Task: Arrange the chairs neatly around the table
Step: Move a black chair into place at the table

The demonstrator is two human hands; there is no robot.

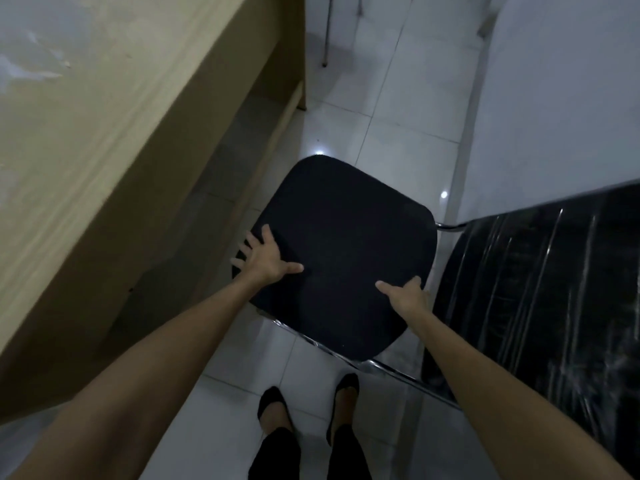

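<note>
A black padded chair on a chrome frame stands on the tiled floor, just right of the light wooden table. My left hand rests on the pad's left edge, thumb on top and fingers spread over the side. On the pad's right edge my right hand has its thumb on top and its fingers curled over the rim. Whether each hand grips the chair or only rests on it is unclear. A second black chair wrapped in clear plastic stands close on the right, almost touching the first.
A white wall runs along the right. The chrome legs of another chair show at the top. White floor tiles lie ahead between table and wall. My feet in black shoes stand just behind the chair.
</note>
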